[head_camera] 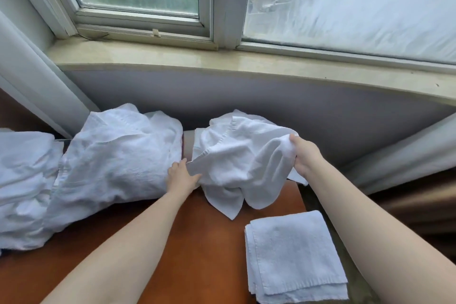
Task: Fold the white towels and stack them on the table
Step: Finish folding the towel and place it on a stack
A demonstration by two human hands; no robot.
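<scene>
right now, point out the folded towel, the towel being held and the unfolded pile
folded towel (294, 255): head view, middle of its top layer
held towel (237, 155): head view, bunched middle between the hands
unfolded pile (116, 155): head view, front face of the heap

Crumpled white towel (237, 163) held up, folded towel (293, 256) flat on table (197, 242)
</scene>
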